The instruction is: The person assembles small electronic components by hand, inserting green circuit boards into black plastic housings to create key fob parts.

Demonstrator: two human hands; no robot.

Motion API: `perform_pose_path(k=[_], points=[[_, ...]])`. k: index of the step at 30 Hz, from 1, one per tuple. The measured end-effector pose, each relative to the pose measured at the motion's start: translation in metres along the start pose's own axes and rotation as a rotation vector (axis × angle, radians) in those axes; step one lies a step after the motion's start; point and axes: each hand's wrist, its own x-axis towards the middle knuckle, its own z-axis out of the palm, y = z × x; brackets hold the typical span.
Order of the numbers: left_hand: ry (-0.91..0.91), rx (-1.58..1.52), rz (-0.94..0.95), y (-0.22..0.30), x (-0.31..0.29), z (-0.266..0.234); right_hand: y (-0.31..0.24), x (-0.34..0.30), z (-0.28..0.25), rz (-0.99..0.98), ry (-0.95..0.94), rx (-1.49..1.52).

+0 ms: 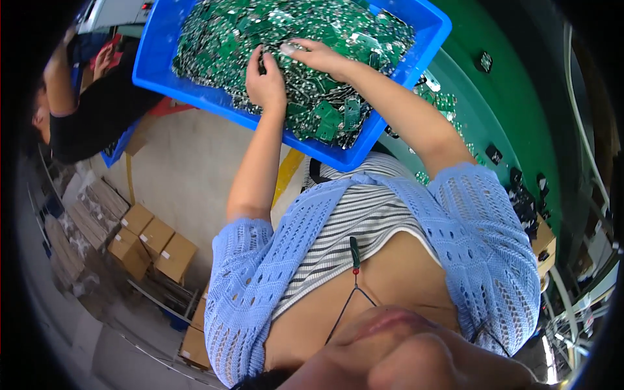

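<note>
A blue plastic bin (185,96) is heaped with small green circuit boards (260,26), many with silvery metal parts. My left hand (266,84) reaches into the heap near its middle, thumb and fingers apart, with the fingertips among the pieces. Just right of it, my right hand (322,60) lies over the boards with its fingers stretched toward the left hand. A narrow gap showing loose boards separates the two hands. Neither hand visibly grips a piece, though some fingers are partly hidden. Larger green boards (328,120) lie at the bin's near corner.
Right of the bin is a green work surface (471,97) with scattered boards (445,103) and black parts (494,153). Another person (97,120) in black works at the far left. Cardboard boxes (175,257) stand on the floor at left, beside stacked grey bundles (97,208).
</note>
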Motion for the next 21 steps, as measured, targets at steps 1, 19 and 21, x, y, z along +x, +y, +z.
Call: perform_pose_path(k=[1,19,21], points=[[0.022,-0.074,0.004,-0.001,0.0,0.004,-0.002,-0.001,0.003,0.002,0.05,0.024],[-0.164,-0.117,0.536,0.152,0.017,-0.024,-0.082,-0.049,-0.019,-0.314,0.434,0.859],[-0.214,-0.255,0.5,0.177,0.001,-0.03,-0.096,-0.076,-0.028,-0.386,0.446,0.903]])
